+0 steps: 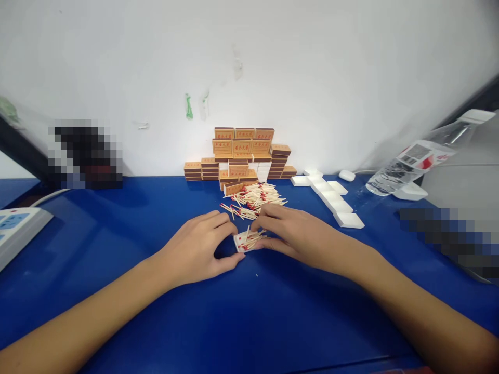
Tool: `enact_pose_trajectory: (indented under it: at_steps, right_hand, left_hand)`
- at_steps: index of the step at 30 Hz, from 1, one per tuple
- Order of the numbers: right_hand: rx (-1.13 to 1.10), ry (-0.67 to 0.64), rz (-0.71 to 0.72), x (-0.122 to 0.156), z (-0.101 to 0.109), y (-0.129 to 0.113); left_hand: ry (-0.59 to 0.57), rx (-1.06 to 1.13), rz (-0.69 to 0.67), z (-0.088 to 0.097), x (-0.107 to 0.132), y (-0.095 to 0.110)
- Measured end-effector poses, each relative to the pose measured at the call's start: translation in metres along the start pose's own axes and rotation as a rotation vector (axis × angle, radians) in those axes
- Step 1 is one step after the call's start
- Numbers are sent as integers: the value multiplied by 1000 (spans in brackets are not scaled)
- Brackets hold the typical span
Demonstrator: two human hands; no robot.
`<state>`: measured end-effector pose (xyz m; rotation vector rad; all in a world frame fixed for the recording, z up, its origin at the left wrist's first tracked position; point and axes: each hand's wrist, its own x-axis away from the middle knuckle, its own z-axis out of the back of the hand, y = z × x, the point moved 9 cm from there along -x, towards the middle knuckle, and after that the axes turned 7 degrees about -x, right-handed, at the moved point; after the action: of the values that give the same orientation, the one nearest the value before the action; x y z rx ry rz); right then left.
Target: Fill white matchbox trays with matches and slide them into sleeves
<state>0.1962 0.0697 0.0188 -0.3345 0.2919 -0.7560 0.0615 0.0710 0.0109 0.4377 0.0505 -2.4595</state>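
My left hand [198, 246] grips the left end of a small white matchbox tray [236, 242] between thumb and fingers. Red-tipped matches [252, 240] lie in the tray, some tilted up over its edge. At the tray's right end, my right hand [292, 231] has its thumb and fingers closed around the matches; its fingers hide part of the tray. Just beyond both hands, a loose heap of matches [260, 197] spreads over the blue table [234, 322]. Closed matchboxes [241, 147] with orange labels are stacked behind the heap, against the wall.
Several white trays [331, 198] run in a row at right. Beyond them a clear plastic bottle [417, 158] leans toward the wall, near a small white case [346, 175]. A white device [23, 231] sits at the left edge. Dark blurred objects stand on both sides.
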Motion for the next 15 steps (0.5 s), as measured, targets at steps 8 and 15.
enact_pose_trajectory:
  at_steps: [8, 15]
  right_hand:
    - [-99, -41, -114, 5, 5, 16]
    - [-199, 16, -38, -1, -4, 2]
  left_hand:
    - [21, 72, 29, 0, 1, 0]
    - [22, 145, -5, 0, 0, 6]
